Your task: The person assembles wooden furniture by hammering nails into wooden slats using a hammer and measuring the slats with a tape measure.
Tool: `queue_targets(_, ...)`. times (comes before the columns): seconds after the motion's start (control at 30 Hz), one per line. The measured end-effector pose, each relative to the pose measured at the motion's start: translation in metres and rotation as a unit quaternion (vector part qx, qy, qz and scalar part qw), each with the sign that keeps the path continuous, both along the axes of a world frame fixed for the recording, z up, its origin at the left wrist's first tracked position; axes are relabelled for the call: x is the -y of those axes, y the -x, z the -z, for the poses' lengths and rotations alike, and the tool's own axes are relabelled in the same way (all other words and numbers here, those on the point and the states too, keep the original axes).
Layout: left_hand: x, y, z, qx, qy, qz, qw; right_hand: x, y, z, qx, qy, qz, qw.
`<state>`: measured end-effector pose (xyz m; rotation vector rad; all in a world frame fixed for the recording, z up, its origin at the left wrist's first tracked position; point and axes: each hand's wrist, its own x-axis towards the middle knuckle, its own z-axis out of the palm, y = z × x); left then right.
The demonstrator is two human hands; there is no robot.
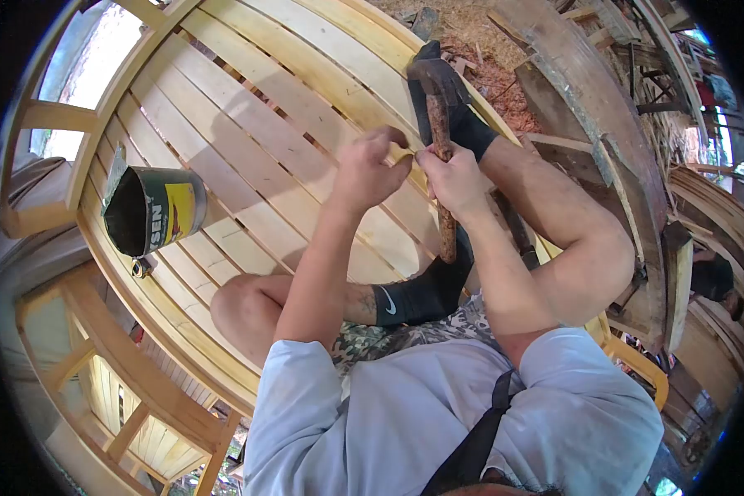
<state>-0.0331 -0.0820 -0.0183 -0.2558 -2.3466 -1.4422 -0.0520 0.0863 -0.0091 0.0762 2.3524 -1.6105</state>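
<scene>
Right hand grips a hammer, left hand beside it

The person's right hand (456, 178) has its fingers clamped around the wooden handle of a hammer (442, 178), held above the slatted wooden platform (248, 161), with the hammer's head end in front of a dark-covered foot (428, 66). The left hand (374, 169) is just beside it, fingers bent, their tips near the right hand's; whether they pinch something small I cannot tell. Well apart from both hands, a dark container (155, 208) with a yellow label sits near the platform's edge, a small round item (140, 267) next to it.
</scene>
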Motion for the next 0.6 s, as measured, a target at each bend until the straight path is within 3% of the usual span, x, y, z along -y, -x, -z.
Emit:
queue_targets(0.13, 0.003, 0.015, -0.001, 0.095, 0.116, 0.085, 0.985, 0.001, 0.006, -0.006, 0.090, -0.051, -0.014, 0.995)
queue_targets(0.23, 0.008, 0.032, 0.013, 0.111, 0.175, 0.144, 0.968, -0.002, 0.016, 0.005, 0.076, -0.072, -0.042, 0.994)
queue_targets(0.3, 0.016, 0.056, 0.037, 0.076, 0.180, 0.175, 0.965, 0.001, 0.022, 0.011, 0.003, -0.051, -0.029, 0.998)
queue_targets(0.37, 0.034, 0.088, 0.036, 0.156, 0.149, 0.076, 0.974, 0.002, 0.033, 0.006, -0.037, -0.052, -0.031, 0.998)
queue_targets(0.4, 0.050, 0.112, 0.067, 0.140, 0.078, 0.045, 0.986, 0.003, 0.039, -0.001, -0.078, -0.051, -0.034, 0.995)
queue_targets(0.43, 0.060, 0.133, 0.094, 0.143, -0.070, 0.018, 0.987, 0.005, 0.044, -0.010, -0.076, -0.051, -0.033, 0.995)
queue_targets(0.47, 0.061, 0.142, 0.073, 0.218, -0.007, -0.071, 0.973, 0.007, 0.050, -0.023, -0.043, 0.076, -0.019, 0.996)
queue_targets(0.53, 0.064, 0.165, 0.086, 0.186, -0.074, -0.084, 0.976, 0.014, 0.057, -0.046, 0.008, 0.317, -0.004, 0.948)
queue_targets(0.6, 0.064, 0.179, 0.108, 0.155, -0.098, -0.075, 0.980, 0.006, 0.054, -0.025, 0.045, 0.316, 0.013, 0.948)
